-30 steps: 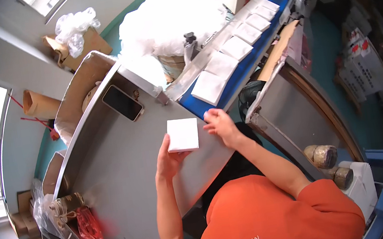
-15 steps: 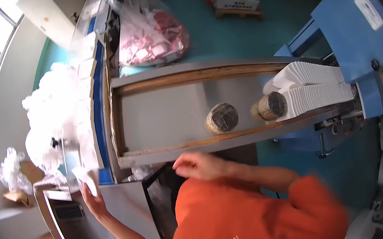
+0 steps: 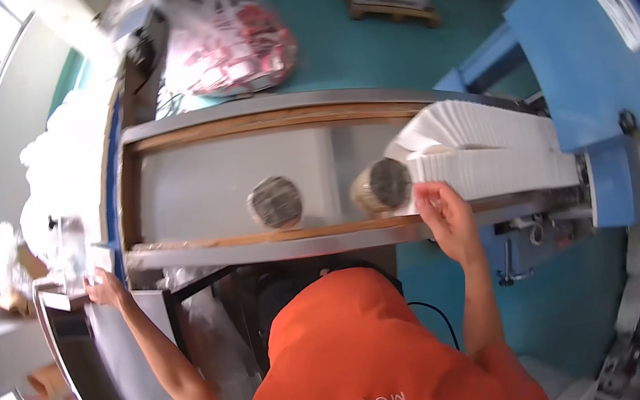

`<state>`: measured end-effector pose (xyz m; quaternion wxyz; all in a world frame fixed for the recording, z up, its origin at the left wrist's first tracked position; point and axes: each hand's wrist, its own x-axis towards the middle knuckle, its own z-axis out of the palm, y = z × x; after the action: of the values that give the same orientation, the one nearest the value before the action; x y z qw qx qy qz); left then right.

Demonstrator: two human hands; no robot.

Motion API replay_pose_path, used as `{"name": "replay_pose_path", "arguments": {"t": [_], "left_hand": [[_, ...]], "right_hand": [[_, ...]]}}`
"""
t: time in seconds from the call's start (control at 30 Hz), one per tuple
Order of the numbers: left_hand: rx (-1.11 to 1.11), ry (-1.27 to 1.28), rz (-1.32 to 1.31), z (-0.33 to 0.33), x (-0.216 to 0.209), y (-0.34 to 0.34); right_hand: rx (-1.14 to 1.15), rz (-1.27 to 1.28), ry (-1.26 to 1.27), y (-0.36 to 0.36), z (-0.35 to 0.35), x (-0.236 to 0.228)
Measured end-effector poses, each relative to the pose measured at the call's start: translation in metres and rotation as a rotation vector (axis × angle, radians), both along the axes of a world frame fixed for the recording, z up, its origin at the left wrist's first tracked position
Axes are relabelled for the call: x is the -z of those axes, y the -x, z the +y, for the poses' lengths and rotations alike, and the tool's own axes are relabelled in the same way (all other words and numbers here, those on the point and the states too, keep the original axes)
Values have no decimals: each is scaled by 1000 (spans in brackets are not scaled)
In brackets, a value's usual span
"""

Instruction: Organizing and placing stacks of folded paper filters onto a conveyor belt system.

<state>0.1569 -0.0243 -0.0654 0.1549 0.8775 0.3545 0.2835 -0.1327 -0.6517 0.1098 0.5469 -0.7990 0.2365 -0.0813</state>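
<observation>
The right hand point(image 3: 451, 218), fingers bent, is at the left end of the nearer of 2 rows of folded white paper point(image 3: 496, 169) on the metal table point(image 3: 233, 163); I cannot tell whether it grips any. 2 round blocks point(image 3: 275, 203) stand left of it. The left hand point(image 3: 106, 289) is at a blurred white packet point(image 3: 100, 257) near the blue belt point(image 3: 114, 180); its grip is unclear.

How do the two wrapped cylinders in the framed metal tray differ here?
The left cylinder stands apart from the white sheets; the right cylinder is beside them, near the right hand. The left cylinder shows mostly its end, the right cylinder more of its side. Both have round, greyish ends.
</observation>
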Motion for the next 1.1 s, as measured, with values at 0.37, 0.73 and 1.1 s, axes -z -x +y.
{"name": "replay_pose_path", "arguments": {"t": [0.37, 0.73, 1.1], "left_hand": [[1331, 322, 331, -418, -126, 110], [1503, 311, 414, -545, -125, 98], [1569, 248, 328, -563, -107, 91]], "right_hand": [[-136, 83, 1046, -40, -109, 24], [-420, 50, 996, -126, -132, 26], [-280, 304, 977, -167, -133, 41]]}}
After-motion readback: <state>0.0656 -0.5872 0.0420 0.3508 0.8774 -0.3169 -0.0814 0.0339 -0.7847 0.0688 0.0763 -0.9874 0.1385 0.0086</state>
